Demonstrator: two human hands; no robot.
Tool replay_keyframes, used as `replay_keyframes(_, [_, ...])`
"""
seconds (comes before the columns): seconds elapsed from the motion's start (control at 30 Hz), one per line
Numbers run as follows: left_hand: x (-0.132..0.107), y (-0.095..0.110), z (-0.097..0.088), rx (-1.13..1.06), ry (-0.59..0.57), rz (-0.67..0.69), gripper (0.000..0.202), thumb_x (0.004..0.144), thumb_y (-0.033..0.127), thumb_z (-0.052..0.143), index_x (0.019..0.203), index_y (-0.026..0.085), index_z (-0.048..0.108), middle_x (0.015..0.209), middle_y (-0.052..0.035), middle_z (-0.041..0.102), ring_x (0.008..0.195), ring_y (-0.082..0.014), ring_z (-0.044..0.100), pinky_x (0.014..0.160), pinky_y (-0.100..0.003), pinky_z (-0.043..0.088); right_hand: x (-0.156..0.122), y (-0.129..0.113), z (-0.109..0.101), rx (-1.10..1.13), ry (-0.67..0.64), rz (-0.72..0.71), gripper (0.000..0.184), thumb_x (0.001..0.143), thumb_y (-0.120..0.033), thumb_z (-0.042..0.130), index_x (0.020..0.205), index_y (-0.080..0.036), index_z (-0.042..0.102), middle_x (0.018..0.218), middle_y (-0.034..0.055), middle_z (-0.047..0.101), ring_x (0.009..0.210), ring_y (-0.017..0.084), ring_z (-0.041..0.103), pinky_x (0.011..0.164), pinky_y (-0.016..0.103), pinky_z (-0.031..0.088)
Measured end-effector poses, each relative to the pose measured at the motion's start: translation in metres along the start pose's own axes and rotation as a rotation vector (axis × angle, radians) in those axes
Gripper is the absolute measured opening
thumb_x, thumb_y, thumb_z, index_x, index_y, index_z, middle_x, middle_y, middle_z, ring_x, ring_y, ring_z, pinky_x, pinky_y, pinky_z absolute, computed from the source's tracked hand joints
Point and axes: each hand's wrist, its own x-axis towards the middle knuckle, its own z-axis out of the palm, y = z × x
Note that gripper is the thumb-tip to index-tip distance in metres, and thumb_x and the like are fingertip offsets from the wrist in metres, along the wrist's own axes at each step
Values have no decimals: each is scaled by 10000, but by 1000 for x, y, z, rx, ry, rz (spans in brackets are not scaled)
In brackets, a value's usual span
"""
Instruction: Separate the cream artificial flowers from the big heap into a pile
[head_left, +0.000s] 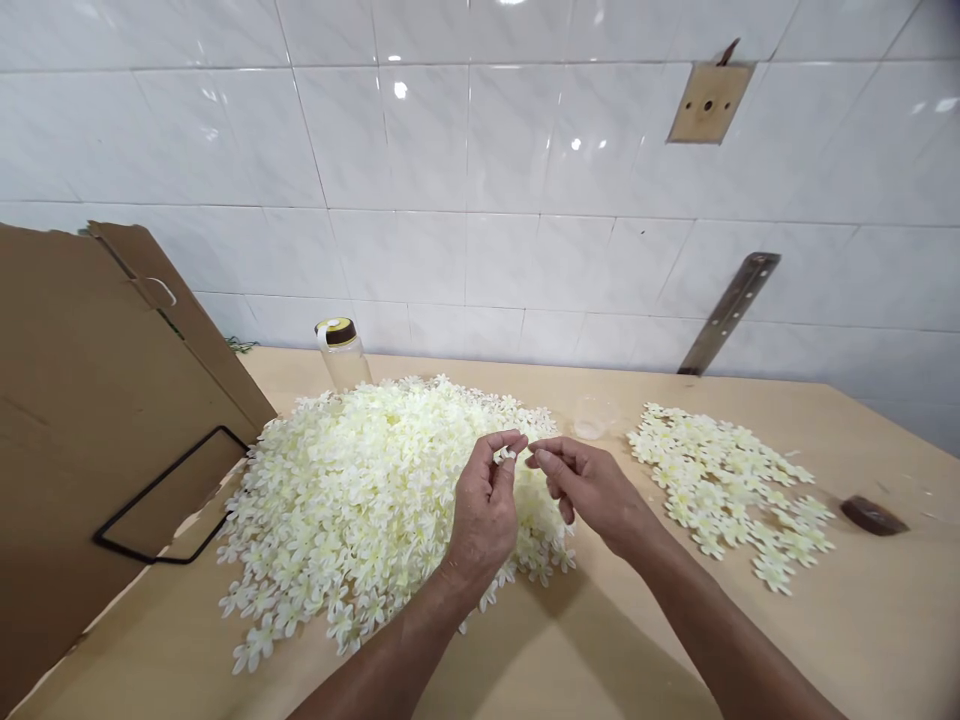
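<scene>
A big heap of small cream-white artificial flowers (pixel 360 490) lies on the pale wooden table (pixel 862 620). My left hand (pixel 484 510) and my right hand (pixel 592 485) hover over the heap's right side, fingertips meeting. Both are pinched on one small white flower piece (pixel 510 455) held between them. A smaller, flatter spread of the same flowers (pixel 727 485) lies to the right of my right hand.
A large brown cardboard box flap (pixel 90 420) with a black outline stands at the left. A clear bottle with a dark and yellow cap (pixel 341 350) stands behind the heap. A small clear cup (pixel 592 415) sits mid-table. A dark brown object (pixel 871 515) lies far right. White tiled wall behind.
</scene>
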Motion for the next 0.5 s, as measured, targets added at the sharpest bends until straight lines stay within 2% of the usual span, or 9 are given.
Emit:
replay_keyframes(0.1, [-7, 1, 2, 104, -32, 66, 293, 951, 249, 496, 1202, 228, 644, 1281, -93, 644, 1211, -239, 583, 1020, -348, 453, -6, -1, 13, 284, -143, 37, 374, 861, -531, 644, 1007, -187, 668, 781, 25, 596, 620, 132, 544, 419, 209, 461])
replay_keyframes(0.2, [-12, 4, 4, 141, -85, 83, 363, 972, 266, 472, 1302, 257, 621, 1377, -76, 603, 1283, -242, 538, 1077, -351, 410, -9, -3, 18, 419, -138, 83, 368, 794, -520, 738, 874, -169, 659, 659, -21, 519, 550, 98, 464, 413, 190, 417])
replay_keyframes(0.33, [-12, 3, 4, 132, -89, 68, 390, 947, 287, 549, 1333, 270, 599, 1411, -67, 577, 1339, -248, 488, 1123, -368, 362, -12, -5, 10, 502, -158, 132, 385, 752, -510, 790, 766, -154, 644, 604, -33, 501, 507, 68, 403, 430, 182, 380])
replay_keyframes(0.4, [-10, 0, 4, 102, -41, 26, 374, 914, 320, 609, 1278, 233, 613, 1319, -96, 630, 1241, -250, 564, 1033, -363, 448, -14, -6, 5, 515, -139, 130, 400, 741, -520, 798, 752, -155, 636, 598, -28, 516, 505, 68, 406, 437, 186, 381])
replay_keyframes(0.5, [-7, -4, 4, 45, -8, -74, 246, 873, 368, 662, 1009, 163, 663, 930, -83, 713, 864, -197, 669, 781, -309, 536, -15, -4, 1, 521, -90, 91, 406, 741, -534, 795, 773, -160, 640, 593, -21, 526, 530, 87, 442, 436, 191, 385])
